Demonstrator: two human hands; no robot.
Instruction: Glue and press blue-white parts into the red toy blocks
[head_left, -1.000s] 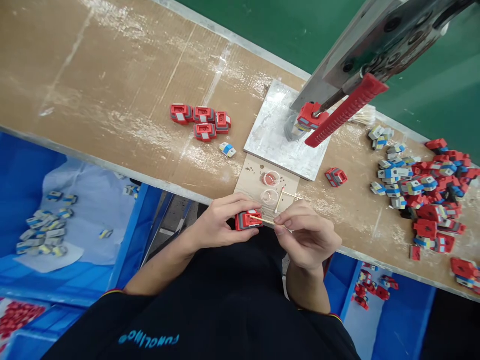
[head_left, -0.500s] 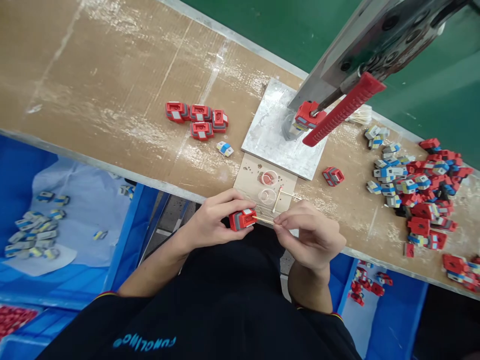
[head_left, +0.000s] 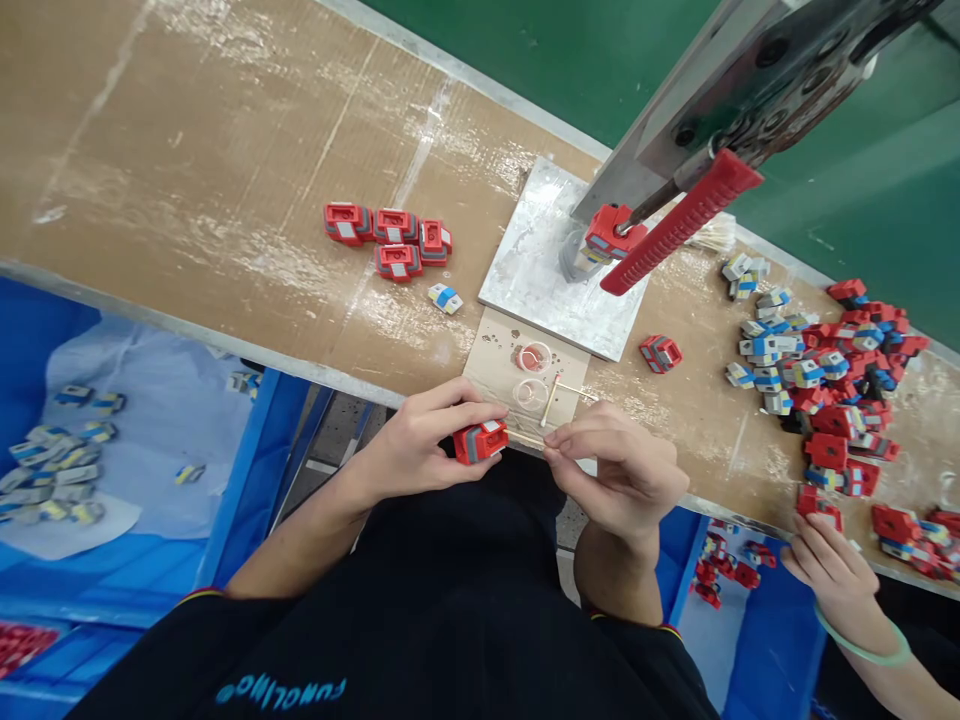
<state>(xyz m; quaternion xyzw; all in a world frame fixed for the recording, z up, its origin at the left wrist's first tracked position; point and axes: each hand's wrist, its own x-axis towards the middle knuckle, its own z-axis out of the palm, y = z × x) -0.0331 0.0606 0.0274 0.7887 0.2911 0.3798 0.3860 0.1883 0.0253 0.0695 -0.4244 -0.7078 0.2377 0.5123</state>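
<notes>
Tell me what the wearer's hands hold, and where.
Left hand: a red piece, by opposite sides. Right hand: a thin stick, by the end away from that piece.

Cups (head_left: 531, 394) on cardboard (head_left: 491, 345), before metal plate (head_left: 551, 255).

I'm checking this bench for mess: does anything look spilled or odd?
Dark spots dot the cardboard beside the cup with red contents; they look odd against the plain card, perhaps dried drips. The red piece in the left hand shows no obvious damage.
</notes>
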